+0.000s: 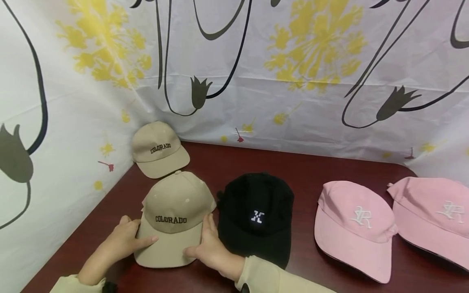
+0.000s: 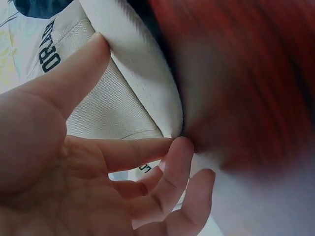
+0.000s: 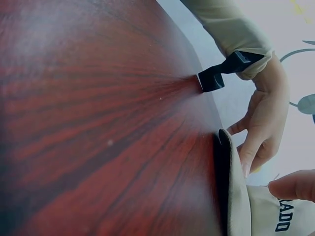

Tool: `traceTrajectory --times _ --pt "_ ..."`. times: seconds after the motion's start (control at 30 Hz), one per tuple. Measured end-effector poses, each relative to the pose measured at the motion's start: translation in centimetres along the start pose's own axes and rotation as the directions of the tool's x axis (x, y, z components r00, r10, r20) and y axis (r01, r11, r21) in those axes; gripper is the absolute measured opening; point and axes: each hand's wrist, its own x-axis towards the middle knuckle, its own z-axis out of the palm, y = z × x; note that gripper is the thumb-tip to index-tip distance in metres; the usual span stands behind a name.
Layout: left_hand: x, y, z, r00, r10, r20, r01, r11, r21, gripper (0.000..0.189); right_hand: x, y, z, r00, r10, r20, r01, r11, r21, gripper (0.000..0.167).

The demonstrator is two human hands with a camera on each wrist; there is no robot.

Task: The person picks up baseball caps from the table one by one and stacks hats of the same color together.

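A beige cap [image 1: 176, 203] with dark COLORADO lettering sits on the dark red table, its brim facing me. My left hand [image 1: 122, 240] holds it from the left, thumb on top of the brim and fingers around the side. On the other side, my right hand [image 1: 212, 248] grips the cap, its thumb over the brim and its fingers along the crown's lower edge. The left wrist view has the brim [image 2: 142, 64] close up, with the left index finger [image 2: 142, 150] at its corner. In the right wrist view, the right thumb [image 3: 295, 186] shows near the lettering.
A black cap [image 1: 258, 199] with a white emblem stands just right of the held cap. Behind is another beige COLORADO cap [image 1: 157, 146]. Two pink caps, one nearer [image 1: 357, 219] and one farther right [image 1: 432, 207], lie to the right. Patterned white fabric [image 1: 234, 101] borders the table [image 1: 307, 162].
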Motion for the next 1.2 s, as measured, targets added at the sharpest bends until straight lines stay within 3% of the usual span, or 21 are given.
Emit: traceTrajectory --times 0.3,0.47,0.53,0.63,0.73,0.8,0.93,1.2 --pt "0.1 0.1 -0.2 1.000 0.002 0.018 -0.001 1.000 -0.026 0.064 0.2 -0.1 -0.3 1.000 -0.006 0.003 0.006 0.999 0.037 0.102" --pt "0.4 0.2 -0.7 0.998 0.011 0.060 -0.008 0.999 -0.049 0.065 0.4 0.1 -0.4 1.000 0.010 0.000 -0.010 0.998 0.055 0.102" --pt "0.5 0.2 -0.9 0.998 0.033 0.062 -0.029 0.997 -0.065 0.057 0.5 0.0 -0.4 1.000 0.021 -0.004 -0.021 0.998 0.059 0.101" --pt "0.7 0.3 -1.4 0.996 0.090 0.009 -0.090 0.993 -0.076 0.037 0.4 -0.2 -0.6 0.999 0.031 -0.006 -0.031 0.998 0.063 0.098" --pt "0.9 0.4 -1.8 0.992 0.112 -0.055 -0.115 0.991 -0.066 0.035 0.4 -0.4 -0.8 1.000 0.027 -0.005 -0.026 0.997 0.072 0.095" --pt "1.1 0.6 -2.1 0.992 0.102 -0.073 -0.105 0.993 -0.049 0.039 0.3 -0.5 -0.9 1.000 0.019 -0.004 -0.018 0.997 0.075 0.094" --pt "1.5 1.1 -2.7 0.996 0.064 -0.067 -0.067 0.997 -0.034 0.064 0.4 -0.6 -1.2 1.000 -0.013 -0.015 0.014 0.997 0.073 0.092" --pt "2.4 2.1 -3.4 0.985 0.085 -0.148 -0.088 0.996 -0.013 0.062 0.9 -1.7 -2.4 0.997 -0.079 -0.014 0.080 0.992 0.095 0.089"
